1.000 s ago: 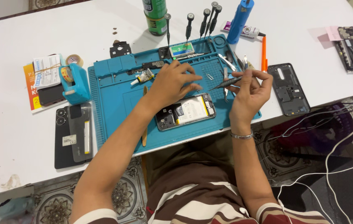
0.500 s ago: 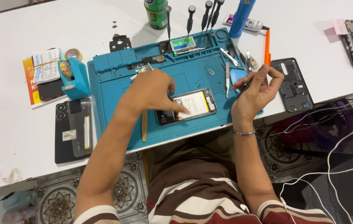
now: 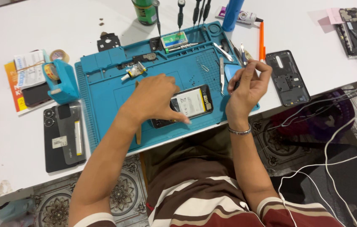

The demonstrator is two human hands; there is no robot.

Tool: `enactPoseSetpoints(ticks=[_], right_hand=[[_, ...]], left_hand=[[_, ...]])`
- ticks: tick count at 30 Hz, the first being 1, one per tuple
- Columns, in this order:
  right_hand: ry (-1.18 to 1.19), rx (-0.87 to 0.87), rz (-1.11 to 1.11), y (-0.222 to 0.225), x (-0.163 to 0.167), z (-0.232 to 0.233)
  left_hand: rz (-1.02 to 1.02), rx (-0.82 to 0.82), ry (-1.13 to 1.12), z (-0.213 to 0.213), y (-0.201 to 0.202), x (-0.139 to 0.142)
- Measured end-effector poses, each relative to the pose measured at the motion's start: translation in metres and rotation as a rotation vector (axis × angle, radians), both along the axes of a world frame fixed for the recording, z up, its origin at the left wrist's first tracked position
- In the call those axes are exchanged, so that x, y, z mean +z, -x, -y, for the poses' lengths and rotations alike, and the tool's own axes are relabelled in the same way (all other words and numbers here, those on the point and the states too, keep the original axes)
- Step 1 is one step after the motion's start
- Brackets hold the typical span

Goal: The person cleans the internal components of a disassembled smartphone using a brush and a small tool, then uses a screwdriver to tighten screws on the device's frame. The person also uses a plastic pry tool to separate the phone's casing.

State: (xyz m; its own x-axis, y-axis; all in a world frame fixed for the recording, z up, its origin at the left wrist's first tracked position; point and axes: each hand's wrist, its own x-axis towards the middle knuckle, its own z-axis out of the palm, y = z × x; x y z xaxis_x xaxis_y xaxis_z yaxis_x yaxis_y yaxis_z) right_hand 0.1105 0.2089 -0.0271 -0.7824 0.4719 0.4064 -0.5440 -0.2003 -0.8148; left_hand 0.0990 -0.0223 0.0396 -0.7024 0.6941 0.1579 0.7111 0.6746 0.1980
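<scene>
Left hand rests on opened phone, fingers spread, pinning it to blue repair mat. Right hand raised just right of the phone, fingertips pinched on a small dark tool. Tweezers lie between.

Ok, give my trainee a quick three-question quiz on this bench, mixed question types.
1. True or false: the left hand rests on the opened phone on the blue mat.
2. Which lies right of the mat? A) black back cover B) tape dispenser C) green can
3. Fill in: the right hand wears a ____ at the wrist.

Key: 1 true; 2 A; 3 bracelet.
</scene>
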Motion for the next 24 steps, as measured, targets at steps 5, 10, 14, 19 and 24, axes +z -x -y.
enactPoseSetpoints(ticks=[5,10,14,19,24], right_hand=[[0.011,0.138,0.011,-0.003,-0.003,-0.002],[-0.048,0.161,-0.060,-0.004,-0.007,-0.001],[-0.172,0.066,-0.005,-0.005,-0.010,0.000],[-0.236,-0.083,-0.228,-0.004,-0.014,0.001],[-0.067,-0.112,-0.203,0.002,-0.014,0.002]], left_hand=[[0.181,0.125,-0.031,-0.002,0.003,-0.004],[0.275,0.150,0.001,-0.002,0.008,-0.007],[0.315,0.074,-0.080,0.001,0.013,-0.011],[0.520,0.027,-0.246,0.020,0.027,-0.020],[0.779,0.025,-0.577,0.038,0.048,-0.032]])
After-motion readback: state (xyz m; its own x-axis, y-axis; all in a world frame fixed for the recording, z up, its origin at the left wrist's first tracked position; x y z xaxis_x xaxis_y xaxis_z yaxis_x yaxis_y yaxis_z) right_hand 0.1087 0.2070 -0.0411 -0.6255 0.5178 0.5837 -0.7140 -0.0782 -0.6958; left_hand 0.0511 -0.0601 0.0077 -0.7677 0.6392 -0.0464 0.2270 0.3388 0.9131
